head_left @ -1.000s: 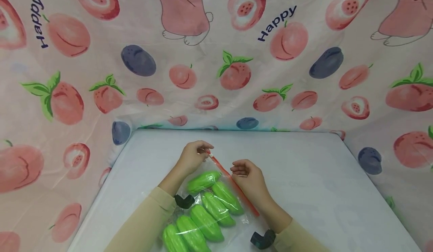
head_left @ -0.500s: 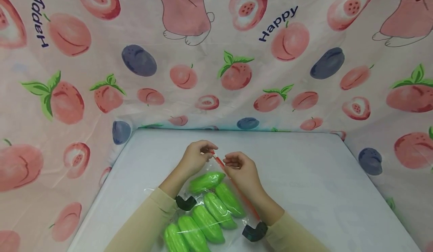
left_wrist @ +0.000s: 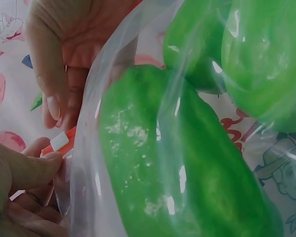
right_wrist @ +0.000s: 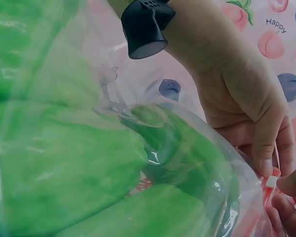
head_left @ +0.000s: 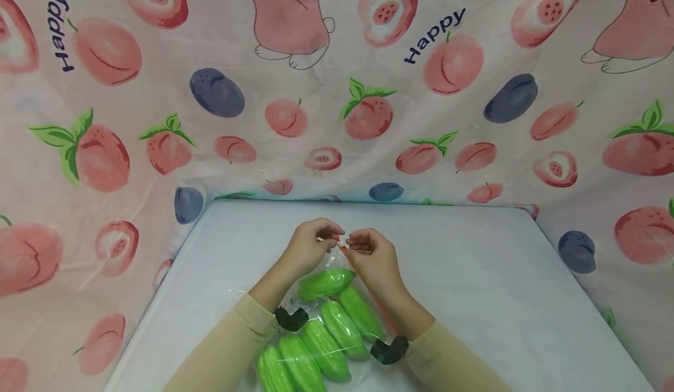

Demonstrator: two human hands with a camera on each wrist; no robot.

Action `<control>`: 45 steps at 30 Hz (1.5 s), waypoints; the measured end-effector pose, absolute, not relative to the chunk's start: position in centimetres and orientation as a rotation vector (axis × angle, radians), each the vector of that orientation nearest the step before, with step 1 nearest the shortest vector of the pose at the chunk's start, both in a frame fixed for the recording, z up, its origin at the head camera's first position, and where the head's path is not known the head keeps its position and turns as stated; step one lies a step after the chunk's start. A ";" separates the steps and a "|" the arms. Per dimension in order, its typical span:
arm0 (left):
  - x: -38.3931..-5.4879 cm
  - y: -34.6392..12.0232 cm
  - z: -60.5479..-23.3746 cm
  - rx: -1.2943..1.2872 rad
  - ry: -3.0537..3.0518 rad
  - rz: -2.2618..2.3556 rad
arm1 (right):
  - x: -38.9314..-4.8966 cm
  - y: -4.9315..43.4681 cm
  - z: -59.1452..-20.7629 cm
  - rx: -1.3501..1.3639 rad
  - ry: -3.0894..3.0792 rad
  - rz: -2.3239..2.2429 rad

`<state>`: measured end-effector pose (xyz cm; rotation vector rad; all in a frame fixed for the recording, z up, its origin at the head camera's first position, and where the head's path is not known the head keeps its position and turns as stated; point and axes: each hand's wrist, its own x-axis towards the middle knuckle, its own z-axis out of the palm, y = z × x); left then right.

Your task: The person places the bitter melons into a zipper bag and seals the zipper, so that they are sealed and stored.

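A clear slider zip bag point(head_left: 333, 258) lies in front of me, holding several glossy, bright green, long vegetable-like pieces point(head_left: 317, 348). Its red zip strip point(head_left: 387, 316) runs down the right side, partly behind my right forearm. My left hand point(head_left: 310, 246) pinches the strip's upper corner between thumb and fingers, right beside the white slider point(left_wrist: 59, 141). My right hand point(head_left: 376, 257) is just across from it, with loosely bent fingers and its thumb tip close to the slider. In the right wrist view, the thumb point(right_wrist: 293, 181) overlaps the slider's edge.
The bag rests on a white table point(head_left: 474, 275). Cloth walls point(head_left: 295, 76) printed with peaches and rabbits stand behind the table and at both sides. Black wrist cameras point(head_left: 291, 318) are strapped to both wrists and sit close over the bag.
My right hand has moved up and left along the red strip, from its middle to beside the slider. My left hand has shifted slightly right, still pinching the corner.
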<state>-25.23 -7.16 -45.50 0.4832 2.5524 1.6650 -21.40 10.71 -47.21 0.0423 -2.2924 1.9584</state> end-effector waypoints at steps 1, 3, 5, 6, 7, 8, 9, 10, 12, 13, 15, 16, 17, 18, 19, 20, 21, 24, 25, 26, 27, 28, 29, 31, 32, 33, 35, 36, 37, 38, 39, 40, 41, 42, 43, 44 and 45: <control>-25.2 -7.1 -45.5 0.486 2.552 1.667 | -21.4 10.7 -47.1 0.046 -2.285 1.961; -25.1 -7.1 -45.5 0.493 2.552 1.671 | -21.5 10.6 -47.0 0.054 -2.275 1.964; -25.1 -7.0 -45.6 0.504 2.548 1.675 | -21.5 10.5 -47.0 0.059 -2.270 1.963; -25.1 -7.0 -45.6 0.511 2.548 1.675 | -21.6 10.5 -46.9 0.059 -2.266 1.966; -25.1 -7.0 -45.6 0.516 2.545 1.675 | -21.6 10.5 -46.9 0.059 -2.263 1.968; -25.1 -7.0 -45.6 0.520 2.543 1.673 | -21.6 10.4 -47.0 0.059 -2.259 1.971; -25.0 -6.9 -45.5 0.523 2.543 1.670 | -21.6 10.4 -47.0 0.056 -2.255 1.974; -25.0 -6.9 -45.5 0.525 2.544 1.667 | -21.6 10.4 -47.1 0.054 -2.251 1.977; -25.0 -6.9 -45.4 0.524 2.549 1.663 | -21.7 10.3 -47.2 0.048 -2.242 1.989; -24.9 -6.9 -45.4 0.519 2.549 1.663 | -21.7 10.2 -47.2 0.045 -2.239 1.995; -24.8 -6.9 -45.3 0.509 2.550 1.665 | -21.7 10.1 -47.3 0.036 -2.234 2.007; -24.8 -6.9 -45.3 0.507 2.549 1.666 | -21.7 10.1 -47.4 0.032 -2.233 2.010; -24.8 -6.9 -45.3 0.503 2.546 1.669 | -21.7 10.0 -47.4 0.025 -2.233 2.015; -24.7 -6.9 -45.3 0.502 2.543 1.669 | -21.7 10.0 -47.5 0.020 -2.231 2.018; -24.7 -6.9 -45.3 0.502 2.541 1.670 | -21.7 10.0 -47.5 0.014 -2.230 2.021; -24.7 -6.9 -45.3 0.502 2.540 1.671 | -21.7 10.0 -47.5 0.010 -2.229 2.022; -24.6 -6.8 -45.3 0.502 2.538 1.673 | -21.7 10.0 -47.5 0.008 -2.229 2.023; -24.6 -6.8 -45.3 0.502 2.529 1.683 | -21.6 10.0 -47.5 0.006 -2.227 2.030; -24.6 -6.8 -45.3 0.499 2.526 1.686 | -21.6 10.0 -47.5 0.008 -2.229 2.029; -24.6 -6.8 -45.3 0.495 2.523 1.690 | -21.6 10.0 -47.5 0.007 -2.233 2.027; -24.6 -6.8 -45.4 0.492 2.520 1.692 | -21.6 10.0 -47.5 0.005 -2.236 2.025; -24.6 -6.8 -45.4 0.490 2.518 1.694 | -21.6 10.0 -47.5 0.004 -2.242 2.019; -24.6 -6.7 -45.4 0.485 2.519 1.695 | -21.6 10.1 -47.5 0.002 -2.249 2.012; -24.5 -6.7 -45.4 0.483 2.523 1.693 | -21.5 10.1 -47.5 0.001 -2.264 1.997; -24.5 -6.7 -45.4 0.485 2.525 1.692 | -21.5 10.1 -47.5 0.000 -2.270 1.989; -24.5 -6.7 -45.4 0.487 2.528 1.692 | -21.4 10.1 -47.5 0.002 -2.274 1.982; -24.5 -6.6 -45.4 0.494 2.533 1.691 | -21.4 10.1 -47.4 0.006 -2.280 1.971; -24.5 -6.6 -45.5 0.498 2.537 1.690 | -21.3 10.1 -47.4 0.007 -2.282 1.968; -24.5 -6.6 -45.5 0.500 2.538 1.692 | -21.3 10.2 -47.4 0.009 -2.284 1.965; -24.5 -6.6 -45.5 0.502 2.538 1.693 | -21.3 10.2 -47.4 0.010 -2.286 1.962; -24.5 -6.6 -45.5 0.503 2.540 1.695 | -21.3 10.2 -47.4 0.009 -2.291 1.962; -24.5 -6.6 -45.5 0.503 2.540 1.698 | -21.3 10.2 -47.4 0.007 -2.297 1.959; -24.4 -6.6 -45.6 0.504 2.541 1.701 | -21.3 10.2 -47.4 0.006 -2.301 1.958; -24.4 -6.6 -45.6 0.505 2.540 1.705 | -21.3 10.3 -47.4 0.005 -2.307 1.958; -24.4 -6.6 -45.6 0.506 2.539 1.708 | -21.2 10.3 -47.4 0.007 -2.312 1.956; -24.4 -6.6 -45.6 0.509 2.540 1.707 | -21.2 10.3 -47.4 0.007 -2.315 1.955; -24.4 -6.5 -45.5 0.510 2.541 1.708 | -21.2 10.3 -47.4 0.009 -2.316 1.956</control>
